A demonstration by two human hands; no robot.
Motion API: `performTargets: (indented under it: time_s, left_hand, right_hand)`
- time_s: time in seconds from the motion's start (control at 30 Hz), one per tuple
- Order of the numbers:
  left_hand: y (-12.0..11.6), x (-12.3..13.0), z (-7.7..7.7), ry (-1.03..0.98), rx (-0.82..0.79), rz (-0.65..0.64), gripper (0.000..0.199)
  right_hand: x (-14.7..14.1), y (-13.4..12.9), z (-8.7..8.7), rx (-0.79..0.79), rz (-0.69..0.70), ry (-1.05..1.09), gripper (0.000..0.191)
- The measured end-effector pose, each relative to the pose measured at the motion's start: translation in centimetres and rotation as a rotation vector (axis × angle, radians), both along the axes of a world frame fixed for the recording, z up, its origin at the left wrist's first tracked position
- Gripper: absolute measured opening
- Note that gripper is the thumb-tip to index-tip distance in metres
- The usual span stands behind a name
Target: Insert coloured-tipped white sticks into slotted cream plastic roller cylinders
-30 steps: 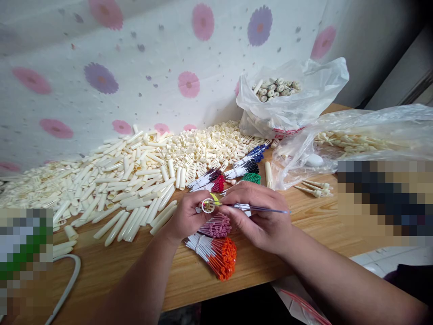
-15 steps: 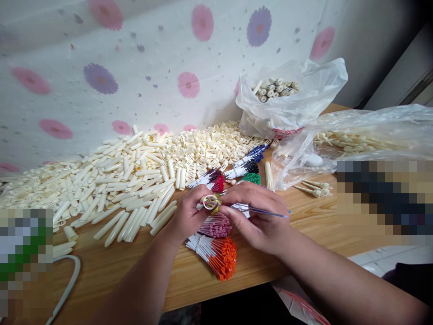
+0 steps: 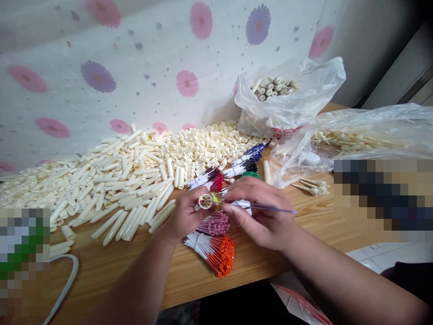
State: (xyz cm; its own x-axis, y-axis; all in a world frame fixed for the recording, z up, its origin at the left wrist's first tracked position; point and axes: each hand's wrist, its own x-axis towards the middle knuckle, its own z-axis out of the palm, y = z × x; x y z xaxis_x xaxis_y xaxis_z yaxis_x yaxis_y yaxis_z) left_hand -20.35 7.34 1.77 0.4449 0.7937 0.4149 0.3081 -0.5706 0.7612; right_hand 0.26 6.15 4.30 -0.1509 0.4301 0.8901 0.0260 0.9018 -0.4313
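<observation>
While the patterned cloth [image 3: 135, 45] hung across the back, the wooden table [image 3: 189, 280] carried everything else. Clock directions taken from the cream slotted cap [image 3: 205, 201], 12 being away from the person. Heap of cream tubes [image 3: 108, 167] at 10, pile of slotted caps [image 3: 209, 140] at 12, open plastic bag [image 3: 324, 90] between 1 and 2. Orange-tipped bundle [image 3: 225, 257] at 5, mauve bundle [image 3: 214, 224] also 5 but nearer, red bundle [image 3: 216, 183] at 1.

Handling, my judgement: the cap called for a steady, light pinch with its open mouth turned to the person, the thin rods [image 3: 277, 209] fed in straight and gently, since pushing at a slant could have bent them or snagged them on the rim.

Right hand [image 3: 262, 212] had thumb and forefinger pinched on the thin rods, whose far length stuck out toward 3, past the palm. Left hand [image 3: 187, 212] gripped the cap between thumb and fingers. Cap sat at those fingertips, on the hand's 2 o'clock side, just beside the right fingertips, with a yellow bit [image 3: 216, 198] between. Actual contact on the right: couldn't tell.
</observation>
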Motion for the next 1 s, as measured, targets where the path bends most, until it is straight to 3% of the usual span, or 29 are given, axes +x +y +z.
performTargets:
  time_s: [0.1, 0.23, 0.37, 0.43, 0.53, 0.6, 0.73, 0.87, 1.0]
  left_hand:
    - [0.5, -0.8, -0.5, -0.093, 0.003, 0.125, 0.016]
    - [1.1, -1.0, -1.3, -0.245, -0.034, 0.231, 0.015]
    - [0.9, -0.3, -1.2, -0.264, -0.069, 0.239, 0.016]
    - [0.9, -0.1, -1.1, -0.288, -0.072, 0.239, 0.015]
    - [1.2, -0.3, -1.2, -0.329, -0.091, 0.251, 0.016]
    - [1.6, -0.6, -1.4, -0.337, -0.109, 0.255, 0.017]
    - [1.8, -1.0, -1.7, -0.348, -0.111, 0.23, 0.017]
    - [1.2, -0.5, -1.5, -0.321, -0.118, 0.176, 0.018]
    - [0.9, 0.0, -1.5, -0.302, -0.121, 0.17, 0.021]
  right_hand:
    - [3.1, 1.1, 1.6, 0.049, -0.096, -0.144, 0.007]
    - [8.6, 2.5, 2.9, 0.005, -0.205, -0.639, 0.014]
    - [12.3, 1.6, 0.6, -0.027, -0.374, -1.334, 0.022]
    - [13.0, 0.9, -1.5, -0.054, -0.407, -1.496, 0.02]
    - [13.5, 0.3, -4.2, -0.088, -0.451, -1.523, 0.018]
    - [13.7, 0.3, -5.0, -0.112, -0.482, -1.476, 0.018]
    - [12.3, 0.1, -3.9, -0.117, -0.528, -1.209, 0.024]
    - [6.6, -0.6, -1.9, -0.167, -0.322, -0.95, 0.023]
    - [-0.3, -0.6, -1.9, -0.228, -0.17, -1.067, 0.018]
